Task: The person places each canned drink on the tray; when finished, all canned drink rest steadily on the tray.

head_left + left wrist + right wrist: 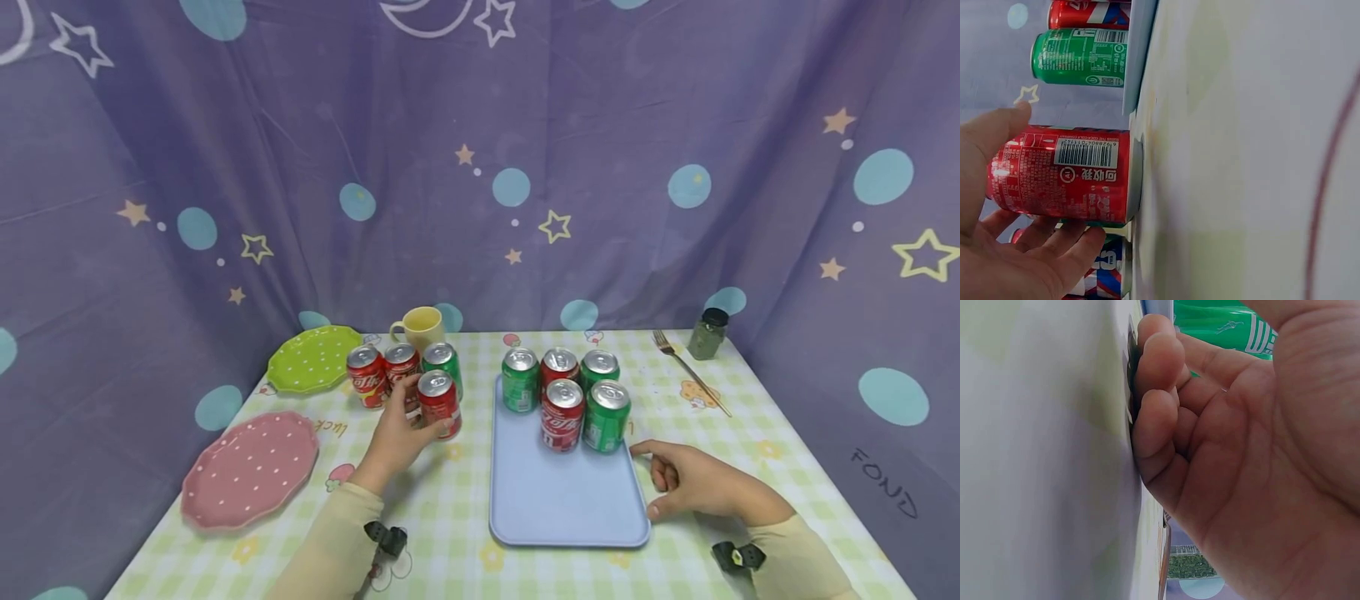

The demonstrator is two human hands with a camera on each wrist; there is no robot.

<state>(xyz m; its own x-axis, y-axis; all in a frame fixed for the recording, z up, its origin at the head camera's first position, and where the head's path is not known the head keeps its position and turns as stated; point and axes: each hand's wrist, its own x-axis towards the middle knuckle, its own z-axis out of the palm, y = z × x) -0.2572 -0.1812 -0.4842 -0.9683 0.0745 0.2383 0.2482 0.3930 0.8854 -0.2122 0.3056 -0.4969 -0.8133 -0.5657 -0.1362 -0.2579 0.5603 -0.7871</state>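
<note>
My left hand is curled round a red cola can, thumb on its near side and fingers behind it. In the left wrist view the red can stands on the tablecloth. Close behind it are two more red cola cans and a green can. My right hand rests at the right edge of a blue tray, forefinger and thumb touching its rim. In the right wrist view its other fingers are loosely bent against the cloth. Several red and green cans stand on the tray's far half.
On the left lie a pink dotted plate and a green dotted plate. Behind the left cans stands a yellow mug. A fork and a dark-lidded jar are at the far right. Purple curtains surround the table.
</note>
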